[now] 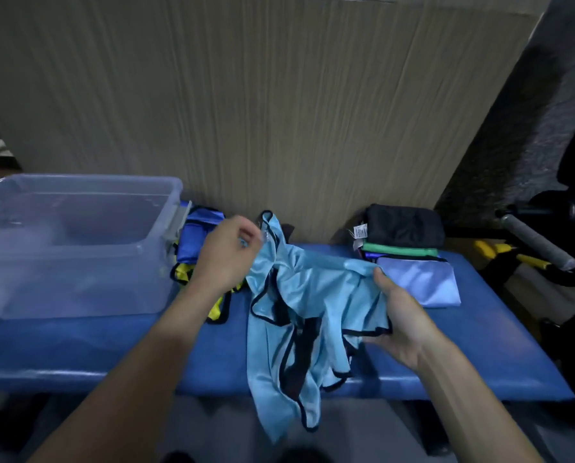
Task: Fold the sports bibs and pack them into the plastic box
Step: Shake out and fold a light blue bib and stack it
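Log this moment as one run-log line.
left hand: grips light-blue black-trimmed bib | right hand: holds bib | clear plastic box: empty

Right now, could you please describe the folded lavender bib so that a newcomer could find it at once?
Start at the blue padded bench and go to its right end, where a small stack of folded bibs sits against the cardboard wall. The folded lavender bib lies flat at the stack's near side. It is the only pale purple, neatly squared piece; the light blue bib beside it is crumpled.
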### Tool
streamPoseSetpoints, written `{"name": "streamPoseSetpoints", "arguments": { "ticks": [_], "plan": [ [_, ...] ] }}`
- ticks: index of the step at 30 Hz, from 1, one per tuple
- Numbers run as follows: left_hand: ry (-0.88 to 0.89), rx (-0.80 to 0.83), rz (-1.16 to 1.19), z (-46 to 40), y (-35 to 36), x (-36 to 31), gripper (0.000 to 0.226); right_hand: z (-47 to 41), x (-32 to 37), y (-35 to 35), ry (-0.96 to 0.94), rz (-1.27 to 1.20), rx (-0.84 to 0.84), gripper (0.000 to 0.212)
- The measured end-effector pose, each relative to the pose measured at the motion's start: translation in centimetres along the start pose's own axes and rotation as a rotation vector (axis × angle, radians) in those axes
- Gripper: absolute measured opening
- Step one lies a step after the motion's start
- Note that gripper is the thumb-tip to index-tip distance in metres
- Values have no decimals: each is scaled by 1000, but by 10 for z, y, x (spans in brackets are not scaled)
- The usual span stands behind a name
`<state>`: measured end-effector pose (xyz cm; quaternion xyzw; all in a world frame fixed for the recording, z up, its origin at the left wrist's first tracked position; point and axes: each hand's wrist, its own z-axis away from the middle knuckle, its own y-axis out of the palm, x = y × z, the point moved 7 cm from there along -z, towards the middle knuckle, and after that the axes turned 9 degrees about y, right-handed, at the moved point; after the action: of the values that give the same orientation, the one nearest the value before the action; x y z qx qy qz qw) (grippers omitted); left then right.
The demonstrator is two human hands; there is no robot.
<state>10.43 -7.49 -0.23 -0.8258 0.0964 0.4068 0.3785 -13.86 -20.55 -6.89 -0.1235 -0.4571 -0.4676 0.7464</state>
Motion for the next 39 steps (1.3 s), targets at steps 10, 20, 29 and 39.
{"name": "streamPoseSetpoints", "arguments": {
  "ticks": [10,20,29,39],
  "plan": [
    [332,907,-574,95,96,-7,40,6,12,-2,-148,-64,-83,23],
    [-332,-165,460,27,-21,52,17,4,1,0,-94,-20,-74,21],
    [294,338,-280,47,9,15,39,0,0,-2,-306,507,-212,55],
    [155,743,-426,58,49,60,72,14,-67,92,-771,1685,-38,60]
  ]
}}
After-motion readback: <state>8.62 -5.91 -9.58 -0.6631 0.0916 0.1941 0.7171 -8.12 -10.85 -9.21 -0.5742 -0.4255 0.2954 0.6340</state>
